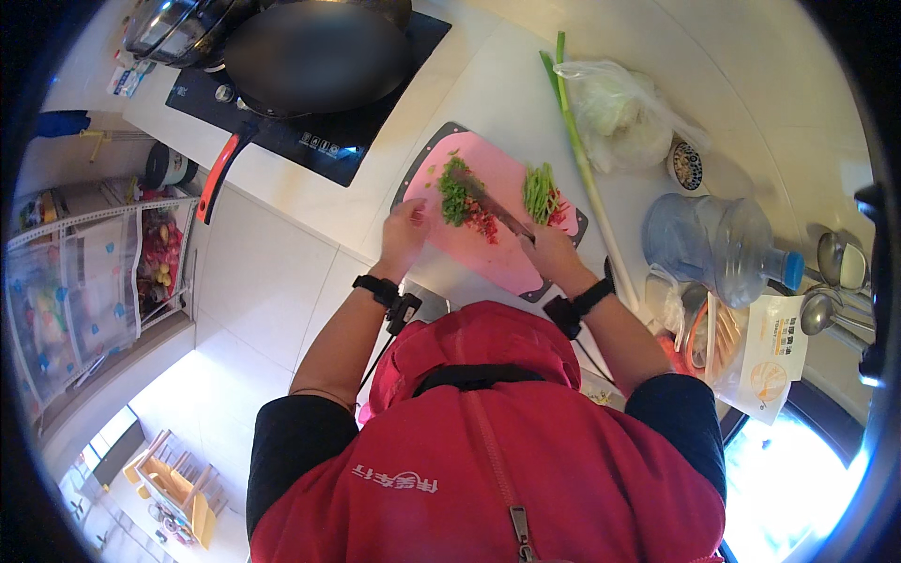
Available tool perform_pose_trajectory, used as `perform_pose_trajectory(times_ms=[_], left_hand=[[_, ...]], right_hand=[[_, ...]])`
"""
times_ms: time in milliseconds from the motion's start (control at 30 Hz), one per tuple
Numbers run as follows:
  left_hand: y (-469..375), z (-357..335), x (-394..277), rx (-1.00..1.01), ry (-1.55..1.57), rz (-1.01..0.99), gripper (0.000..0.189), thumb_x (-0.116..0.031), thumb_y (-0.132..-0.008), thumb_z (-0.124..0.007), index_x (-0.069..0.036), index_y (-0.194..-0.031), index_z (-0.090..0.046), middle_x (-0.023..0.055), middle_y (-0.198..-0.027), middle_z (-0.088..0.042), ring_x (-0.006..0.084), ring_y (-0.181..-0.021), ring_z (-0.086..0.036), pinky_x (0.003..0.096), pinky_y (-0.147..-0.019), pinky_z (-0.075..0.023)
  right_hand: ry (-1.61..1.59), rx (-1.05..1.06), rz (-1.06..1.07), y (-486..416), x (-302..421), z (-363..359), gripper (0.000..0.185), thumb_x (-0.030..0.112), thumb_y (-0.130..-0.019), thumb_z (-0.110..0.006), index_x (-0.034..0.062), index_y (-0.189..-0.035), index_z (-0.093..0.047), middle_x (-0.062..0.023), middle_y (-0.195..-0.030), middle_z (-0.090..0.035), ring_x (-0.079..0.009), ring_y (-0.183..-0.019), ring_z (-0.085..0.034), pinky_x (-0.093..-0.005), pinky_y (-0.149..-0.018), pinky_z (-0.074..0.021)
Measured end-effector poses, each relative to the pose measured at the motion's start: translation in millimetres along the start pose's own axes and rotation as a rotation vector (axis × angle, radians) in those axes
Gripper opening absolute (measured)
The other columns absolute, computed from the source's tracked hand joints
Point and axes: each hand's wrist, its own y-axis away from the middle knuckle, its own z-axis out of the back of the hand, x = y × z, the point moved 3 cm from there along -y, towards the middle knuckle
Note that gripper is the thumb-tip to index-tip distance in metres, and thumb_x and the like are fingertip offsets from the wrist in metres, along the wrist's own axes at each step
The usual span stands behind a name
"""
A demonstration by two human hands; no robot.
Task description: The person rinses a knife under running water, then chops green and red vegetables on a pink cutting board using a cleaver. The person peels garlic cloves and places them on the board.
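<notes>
My right hand [556, 253] grips the handle of a kitchen knife [496, 204]. The blade slants up and left across chopped green pieces [454, 193] and chopped red pieces [484, 224], probably peppers, on a pink cutting board [486, 264] with dark corners. At the board's left edge is my left hand [405, 229], its fingertips over the pink surface; whether it grips the rim cannot be told. Thin green strips [540, 193] lie on the board's right part, with red strips [557, 210] beside and below them.
A long scallion [588, 169] lies right of the board, near a plastic bag of pale vegetables [619, 123], a patterned bowl [685, 165] and a large water jug [711, 243] on its side. Upper left, a pan [317, 60] sits on a black cooktop [345, 155]; its red-edged handle [218, 179] overhangs the counter.
</notes>
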Motion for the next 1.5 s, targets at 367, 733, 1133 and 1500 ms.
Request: perform_pose_trajectory(times_ms=[367, 733, 1133, 1500], left_hand=[[-4, 44, -75, 0.025, -0.205, -0.451, 0.032, -0.015, -0.076, -0.071, -0.004, -0.104, -0.063, 0.0126, -0.095, -0.065, 0.0276, -0.095, -0.061, 0.0386, -0.078, -0.0518], [-47, -29, -87, 0.698, -0.957, -0.527, 0.02, -0.026, -0.084, -0.062, -0.006, -0.084, -0.067, 0.0156, -0.081, -0.068, 0.0307, -0.081, -0.067, 0.0425, -0.069, -0.0521], [-78, -6, -77, 0.718, -0.844, -0.755, 0.03, -0.037, -0.088, -0.059, -0.007, -0.084, -0.065, 0.0116, -0.079, -0.067, 0.0312, -0.08, -0.066, 0.0435, -0.068, -0.0518], [-70, -17, -92, 0.61, -0.941, -0.756, 0.017, -0.014, -0.082, -0.056, -0.008, -0.073, -0.068, 0.0122, -0.075, -0.067, 0.0296, -0.073, -0.068, 0.0413, -0.064, -0.053]], right_hand=[[0.531, 0.159, 0.379, -54, -5, -10, 0.028, 0.017, -0.084, -0.051, 0.0138, -0.104, -0.07, -0.0144, -0.083, -0.068, -0.0322, -0.073, -0.067, -0.0445, -0.064, -0.0538], [0.39, 0.002, 0.232, -52, -18, -41, 0.027, 0.015, -0.083, -0.05, 0.0125, -0.101, -0.071, -0.0171, -0.078, -0.067, -0.0335, -0.071, -0.067, -0.0447, -0.065, -0.0539], [0.395, -0.106, 0.294, -45, 33, -8, 0.02, 0.015, -0.083, -0.052, 0.0026, -0.078, -0.067, -0.0177, -0.071, -0.065, -0.0327, -0.066, -0.067, -0.0446, -0.057, -0.0538], [0.325, -0.037, 0.171, -58, 2, -36, 0.02, 0.018, -0.081, -0.055, 0.0044, -0.084, -0.07, -0.0188, -0.074, -0.067, -0.0345, -0.071, -0.068, -0.0459, -0.063, -0.0545]])
